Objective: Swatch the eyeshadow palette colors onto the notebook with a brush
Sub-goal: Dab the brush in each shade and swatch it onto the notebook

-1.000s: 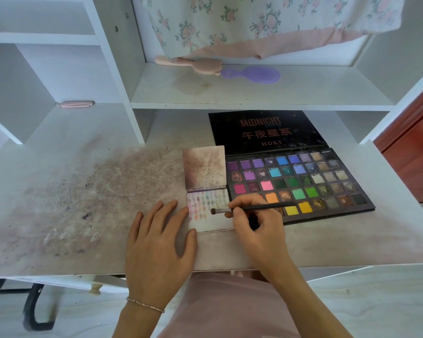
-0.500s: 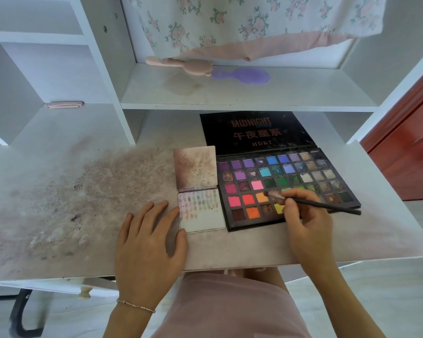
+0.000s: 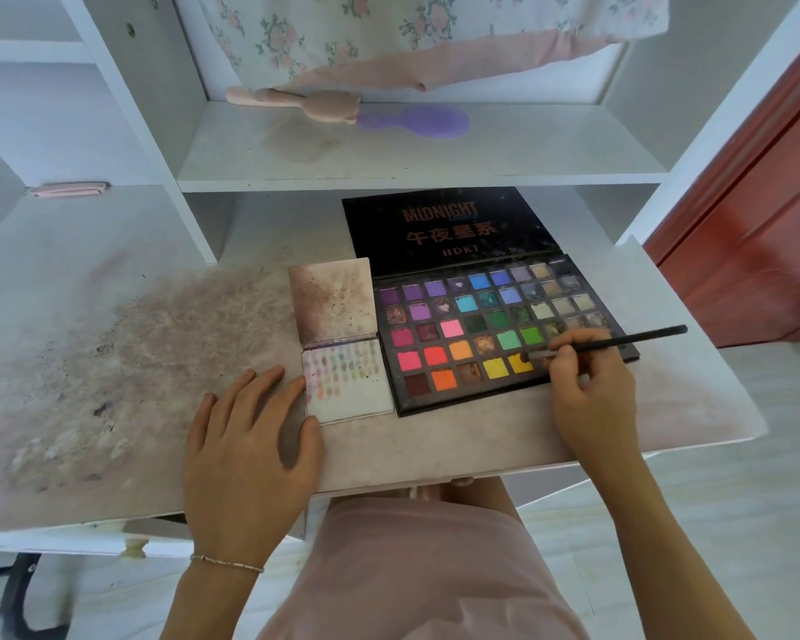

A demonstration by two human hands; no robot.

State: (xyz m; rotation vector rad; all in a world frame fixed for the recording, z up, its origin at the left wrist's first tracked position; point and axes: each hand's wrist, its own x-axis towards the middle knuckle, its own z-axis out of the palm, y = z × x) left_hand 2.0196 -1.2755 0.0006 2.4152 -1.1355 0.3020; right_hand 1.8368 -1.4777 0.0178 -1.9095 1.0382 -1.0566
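The bench is looking dusty and stained with powder. On it, toward the right edge, the eyeshadow palette is lying open and flat, its black lid folded back toward the shelf. It is showing rows of little color squares: purples, blues, greens, pinks, reds, oranges and yellows. The colors look like pressed powder, so I think they will crumble or scatter if poked hard.

Just left of it, touching its side, the small notebook is lying open near the front edge of the bench. Its lower page is showing rows of pale color dabs. It looks light and thin, so it could slide easily.

The left hand is resting flat on the bench, fingers straight, with the thumb touching the notebook's corner to steady it.

The right hand is pinching the brush partway along its thin black handle. That grip is tight and narrow. The brush tip is dipping into a yellow square in the lower rows. The brush looks light and stiff, best held near the bristles for small dabs.
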